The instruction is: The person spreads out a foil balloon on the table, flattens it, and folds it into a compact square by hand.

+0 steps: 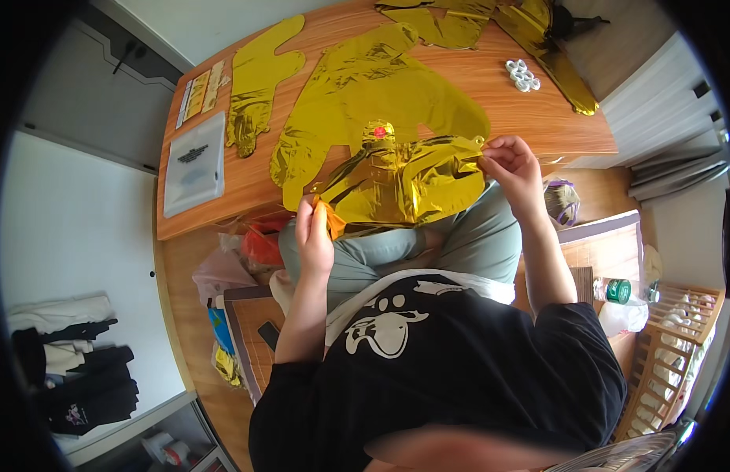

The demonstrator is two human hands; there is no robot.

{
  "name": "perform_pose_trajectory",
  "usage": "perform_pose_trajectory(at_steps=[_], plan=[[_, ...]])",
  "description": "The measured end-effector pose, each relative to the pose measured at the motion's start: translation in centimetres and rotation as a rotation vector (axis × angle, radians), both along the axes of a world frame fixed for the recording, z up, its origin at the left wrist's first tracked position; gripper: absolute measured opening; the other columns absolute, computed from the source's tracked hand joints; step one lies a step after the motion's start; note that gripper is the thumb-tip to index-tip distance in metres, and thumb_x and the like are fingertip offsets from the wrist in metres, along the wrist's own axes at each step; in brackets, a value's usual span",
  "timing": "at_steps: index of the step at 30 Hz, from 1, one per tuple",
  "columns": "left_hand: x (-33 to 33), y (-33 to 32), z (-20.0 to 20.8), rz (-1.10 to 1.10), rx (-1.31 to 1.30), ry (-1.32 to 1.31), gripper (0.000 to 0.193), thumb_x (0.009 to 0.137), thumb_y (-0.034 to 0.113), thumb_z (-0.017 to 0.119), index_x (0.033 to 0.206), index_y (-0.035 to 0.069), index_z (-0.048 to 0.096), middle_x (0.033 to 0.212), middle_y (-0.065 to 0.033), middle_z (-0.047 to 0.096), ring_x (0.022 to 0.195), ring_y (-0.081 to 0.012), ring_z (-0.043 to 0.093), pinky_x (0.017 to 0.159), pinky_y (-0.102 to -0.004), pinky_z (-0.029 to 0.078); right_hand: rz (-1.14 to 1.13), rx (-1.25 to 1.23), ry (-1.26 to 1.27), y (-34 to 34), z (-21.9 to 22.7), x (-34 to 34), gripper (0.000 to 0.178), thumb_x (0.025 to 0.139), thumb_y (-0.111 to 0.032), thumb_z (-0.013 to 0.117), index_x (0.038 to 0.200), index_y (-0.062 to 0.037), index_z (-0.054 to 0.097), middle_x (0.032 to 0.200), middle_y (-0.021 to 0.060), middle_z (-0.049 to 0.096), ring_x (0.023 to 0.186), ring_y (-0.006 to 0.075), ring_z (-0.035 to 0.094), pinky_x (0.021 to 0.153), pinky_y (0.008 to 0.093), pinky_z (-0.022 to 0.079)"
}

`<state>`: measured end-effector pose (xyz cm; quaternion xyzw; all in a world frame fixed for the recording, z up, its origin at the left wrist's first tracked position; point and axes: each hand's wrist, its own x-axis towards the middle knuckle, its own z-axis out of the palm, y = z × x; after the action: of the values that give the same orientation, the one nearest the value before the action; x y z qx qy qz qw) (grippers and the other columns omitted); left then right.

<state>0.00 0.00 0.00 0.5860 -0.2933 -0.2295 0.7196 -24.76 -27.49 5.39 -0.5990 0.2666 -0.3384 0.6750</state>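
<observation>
A crinkled gold foil balloon (444,189), uninflated, is stretched above my lap at the front edge of the table. Its left side is gripped by my left hand (314,236), fingers closed, where an orange patch of the sheet (332,220) shows. At its upper right corner, beside a small ring tab, my right hand (516,175) pinches the edge between thumb and fingers. A small red mark (379,133) sits on a folded gold part near the middle. Behind it, a larger flat gold foil piece (396,86) lies on the wooden table (569,130).
More gold foil pieces (263,67) lie at the table's left and far right. White tape rolls (522,76) cluster at the right. A clear plastic bag (196,169) and printed cards (200,96) lie at the left edge. A bottle (617,290) stands at lower right.
</observation>
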Motion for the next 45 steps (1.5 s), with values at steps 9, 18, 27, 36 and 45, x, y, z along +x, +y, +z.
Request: perform_pose_trajectory(at_steps=[9,18,27,36,45], plan=[[-1.6,-1.2,2.3,-0.011,-0.030,0.165,0.013,0.110,0.015,0.047,0.105,0.006,0.056,0.092,0.0051,0.051,0.080,-0.0020,0.042,0.073,-0.0195,0.035,-0.081,-0.221,0.020,-0.4,2.1,-0.4,0.026,0.092,0.011,0.069,0.113,-0.0009,0.059,0.103,0.0059,0.070,0.097,0.0111,0.068,0.090,0.0251,0.057],[-2.6,-1.6,3.5,-0.022,-0.087,0.233,0.014,0.110,0.012,0.043,0.106,0.006,0.055,0.095,0.0046,0.053,0.083,-0.0023,0.043,0.076,-0.0202,0.037,-0.095,-0.245,0.022,-0.5,2.5,-0.7,0.026,0.092,0.009,0.069,0.113,0.0009,0.058,0.103,0.0082,0.070,0.098,0.0136,0.069,0.088,0.0260,0.057],[-3.0,-2.0,3.3,-0.090,-0.081,0.134,0.018,0.109,0.014,0.043,0.113,0.003,0.056,0.097,0.0027,0.054,0.086,-0.0046,0.046,0.079,-0.0217,0.039,-0.098,-0.319,0.035,-2.1,5.7,-1.1,0.026,0.091,0.010,0.070,0.112,-0.0008,0.060,0.102,0.0060,0.071,0.097,0.0107,0.069,0.089,0.0250,0.057],[4.2,-9.6,11.5,-0.286,-0.069,0.278,0.034,0.104,0.020,0.047,0.132,0.004,0.057,0.114,-0.0060,0.069,0.095,-0.0121,0.070,0.073,-0.0275,0.061,0.085,-0.555,0.086,-15.5,14.5,8.7,0.023,0.095,-0.007,0.074,0.115,-0.0034,0.064,0.101,0.0038,0.072,0.094,0.0098,0.067,0.084,0.0257,0.055],[17.5,-20.0,8.8,-0.308,0.400,0.307,0.025,0.105,0.021,0.045,0.123,0.007,0.054,0.119,-0.0065,0.066,0.094,-0.0214,0.073,0.072,-0.0362,0.063,0.168,-0.656,0.412,-27.3,9.9,23.3,0.034,0.091,-0.015,0.076,0.119,-0.0003,0.064,0.101,0.0082,0.073,0.088,0.0154,0.068,0.077,0.0308,0.056]])
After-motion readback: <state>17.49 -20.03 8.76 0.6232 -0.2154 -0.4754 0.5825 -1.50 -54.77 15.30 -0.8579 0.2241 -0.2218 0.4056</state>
